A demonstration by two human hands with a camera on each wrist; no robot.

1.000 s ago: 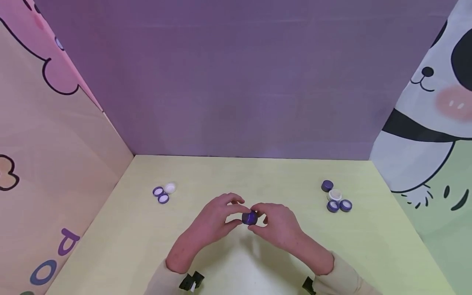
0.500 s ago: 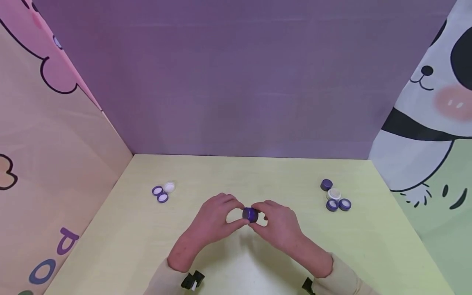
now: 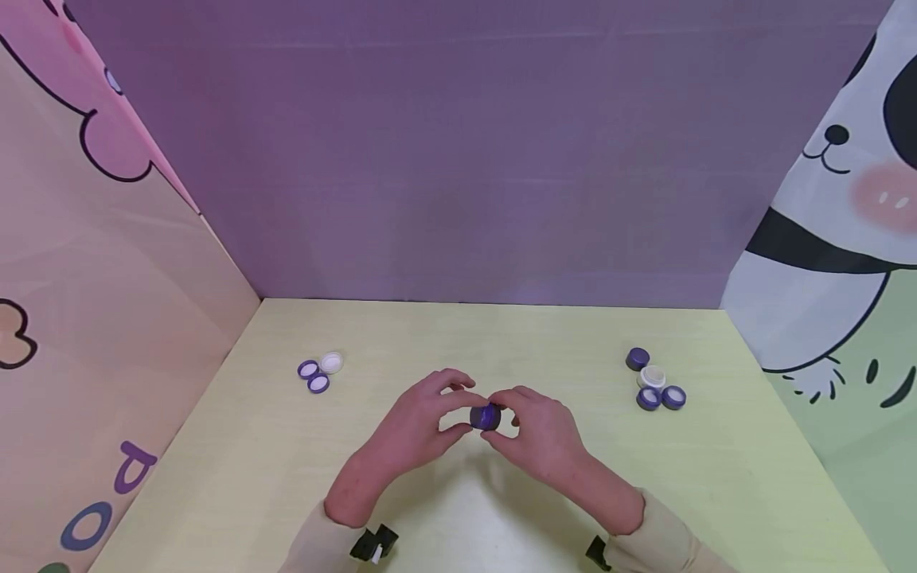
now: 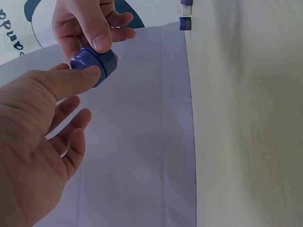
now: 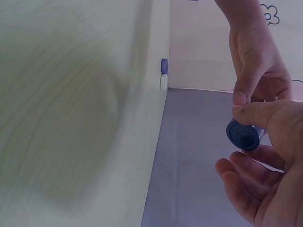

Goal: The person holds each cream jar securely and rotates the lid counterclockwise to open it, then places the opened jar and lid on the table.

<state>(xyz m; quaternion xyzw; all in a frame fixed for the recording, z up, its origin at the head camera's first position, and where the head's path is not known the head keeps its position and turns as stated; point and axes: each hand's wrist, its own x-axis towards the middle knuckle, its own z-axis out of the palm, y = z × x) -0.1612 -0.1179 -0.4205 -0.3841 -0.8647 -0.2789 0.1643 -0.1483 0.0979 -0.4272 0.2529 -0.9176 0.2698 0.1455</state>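
Note:
Both hands hold a small purple screw-top jar (image 3: 485, 418) above the table, its axis lying roughly sideways. My left hand (image 3: 423, 420) has thumb and index finger at the jar's left end; in the left wrist view the left thumb lies on the jar's side (image 4: 108, 60). From the other side my right hand (image 3: 540, 434) pinches the jar's right end between thumb and index finger. The right wrist view shows the jar's round dark end face (image 5: 243, 135) beneath the right thumb. The remaining fingers of both hands are loosely bent, off the jar.
On the table (image 3: 458, 342), at the left, lie two purple-rimmed lids (image 3: 318, 383) and a white lid (image 3: 331, 363). To the right stand several small jars: a white jar (image 3: 651, 377) and purple ones (image 3: 673, 397). A purple wall (image 3: 458, 159) rises behind the table.
The left fingers closed fully around the jar half a second ago and are now spread a little wider, with the upper fingers lifted. The right hand stays nearly still.

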